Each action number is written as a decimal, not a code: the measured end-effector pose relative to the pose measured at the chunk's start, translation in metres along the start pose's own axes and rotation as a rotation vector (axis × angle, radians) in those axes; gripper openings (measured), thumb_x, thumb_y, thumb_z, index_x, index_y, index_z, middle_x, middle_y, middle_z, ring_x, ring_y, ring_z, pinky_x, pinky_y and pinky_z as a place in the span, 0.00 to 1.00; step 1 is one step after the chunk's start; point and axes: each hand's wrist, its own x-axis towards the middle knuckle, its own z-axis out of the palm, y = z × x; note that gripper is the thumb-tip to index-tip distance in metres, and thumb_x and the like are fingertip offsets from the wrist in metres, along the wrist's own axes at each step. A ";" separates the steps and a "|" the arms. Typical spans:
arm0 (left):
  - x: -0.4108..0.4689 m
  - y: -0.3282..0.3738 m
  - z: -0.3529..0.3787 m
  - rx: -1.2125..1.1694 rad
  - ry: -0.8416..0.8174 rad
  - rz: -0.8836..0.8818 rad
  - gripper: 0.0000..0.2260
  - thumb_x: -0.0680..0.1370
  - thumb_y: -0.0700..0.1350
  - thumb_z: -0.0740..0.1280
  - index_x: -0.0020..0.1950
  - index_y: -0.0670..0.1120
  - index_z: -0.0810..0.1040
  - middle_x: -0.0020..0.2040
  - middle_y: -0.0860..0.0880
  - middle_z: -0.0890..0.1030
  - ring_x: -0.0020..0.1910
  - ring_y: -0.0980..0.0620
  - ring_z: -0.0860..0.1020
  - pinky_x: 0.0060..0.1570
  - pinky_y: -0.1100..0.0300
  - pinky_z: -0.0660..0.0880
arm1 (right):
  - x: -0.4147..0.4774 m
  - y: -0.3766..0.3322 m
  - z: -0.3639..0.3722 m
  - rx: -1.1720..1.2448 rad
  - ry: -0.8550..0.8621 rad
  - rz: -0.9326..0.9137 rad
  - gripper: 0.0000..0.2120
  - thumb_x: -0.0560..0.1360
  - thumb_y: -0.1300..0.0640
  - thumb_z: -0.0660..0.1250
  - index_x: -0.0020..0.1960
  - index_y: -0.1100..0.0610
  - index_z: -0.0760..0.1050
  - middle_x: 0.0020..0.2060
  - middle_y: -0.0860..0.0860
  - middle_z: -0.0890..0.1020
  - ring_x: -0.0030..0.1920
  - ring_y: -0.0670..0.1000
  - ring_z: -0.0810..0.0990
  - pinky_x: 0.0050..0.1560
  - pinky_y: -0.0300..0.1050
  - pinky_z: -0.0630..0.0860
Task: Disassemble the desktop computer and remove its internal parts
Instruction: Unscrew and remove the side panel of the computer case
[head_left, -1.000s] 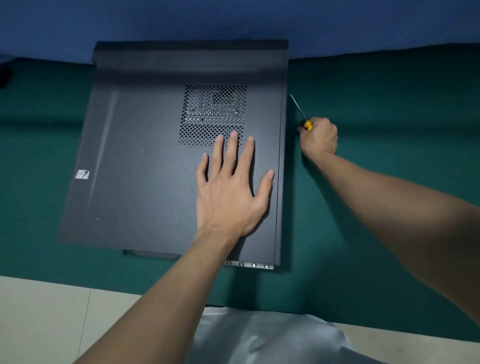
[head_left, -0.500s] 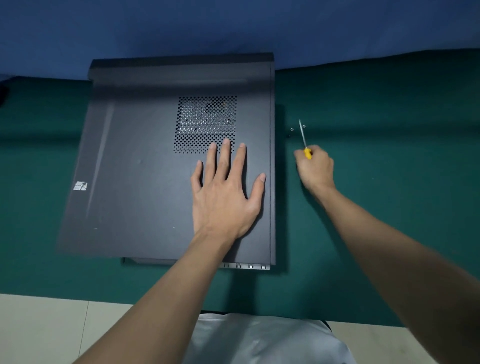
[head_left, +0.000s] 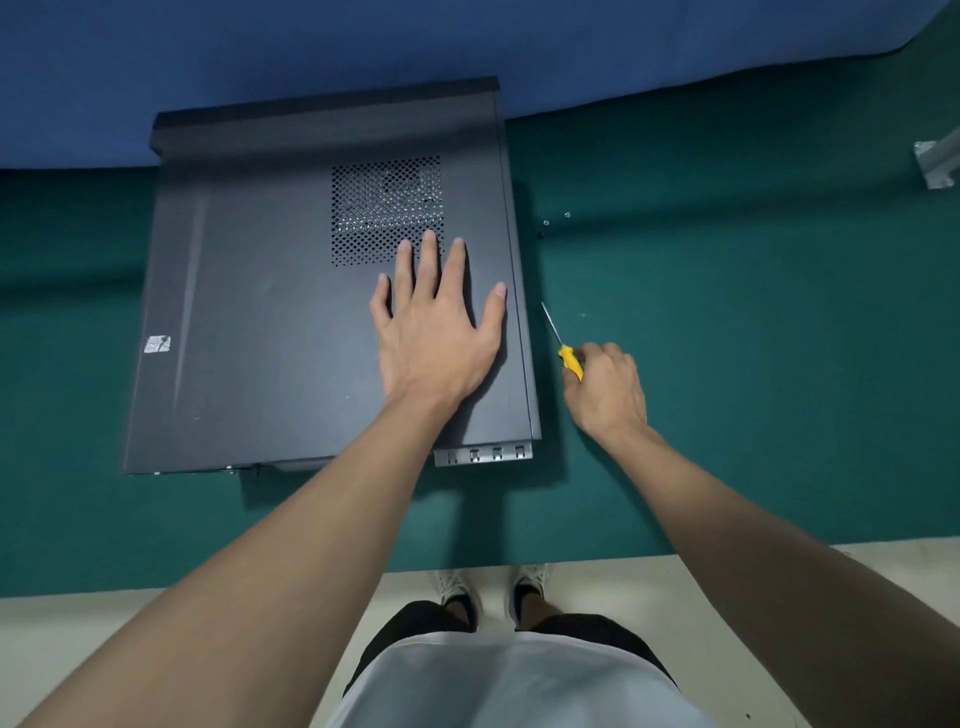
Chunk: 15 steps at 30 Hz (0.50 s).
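A black desktop computer case (head_left: 260, 322) lies flat on its side on the green table (head_left: 753, 364), its side panel facing up with a perforated vent (head_left: 387, 210) near the middle. My left hand (head_left: 436, 332) presses flat on the panel just below the vent, fingers spread. My right hand (head_left: 605, 389) grips a yellow-handled screwdriver (head_left: 566, 356) just right of the case's right edge, the thin shaft pointing away from me. At the near right corner, a strip of the silver metal chassis (head_left: 483, 454) shows from under the panel.
Three small screws (head_left: 556, 223) lie loose on the green cloth right of the case. A blue cloth (head_left: 467, 47) rises behind the table. A silver metal bracket (head_left: 935, 163) sits at the far right edge. The table's near edge runs just in front of me.
My right hand with the screwdriver has drawn back toward me along the case's right side, uncovering the loose screws. My left hand stays flat on the panel. The view has tilted down.
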 end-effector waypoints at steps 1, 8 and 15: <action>0.000 -0.001 -0.001 -0.019 0.006 0.006 0.29 0.80 0.63 0.51 0.78 0.52 0.59 0.80 0.50 0.55 0.79 0.51 0.48 0.75 0.49 0.45 | -0.006 -0.004 -0.006 0.076 0.022 0.033 0.12 0.78 0.57 0.62 0.59 0.61 0.75 0.54 0.59 0.77 0.55 0.60 0.73 0.55 0.51 0.71; -0.019 -0.031 -0.018 -0.145 -0.042 0.210 0.23 0.82 0.54 0.57 0.76 0.47 0.64 0.78 0.49 0.60 0.78 0.51 0.54 0.76 0.54 0.48 | -0.085 -0.075 -0.052 0.657 0.334 0.221 0.05 0.74 0.54 0.64 0.40 0.51 0.74 0.34 0.44 0.79 0.40 0.50 0.76 0.43 0.43 0.68; -0.076 -0.122 -0.039 0.062 -0.083 0.272 0.29 0.82 0.62 0.48 0.79 0.49 0.55 0.80 0.53 0.53 0.78 0.56 0.49 0.76 0.57 0.46 | -0.163 -0.160 -0.010 1.316 0.038 0.542 0.08 0.74 0.58 0.68 0.38 0.56 0.72 0.26 0.48 0.76 0.28 0.48 0.75 0.35 0.48 0.75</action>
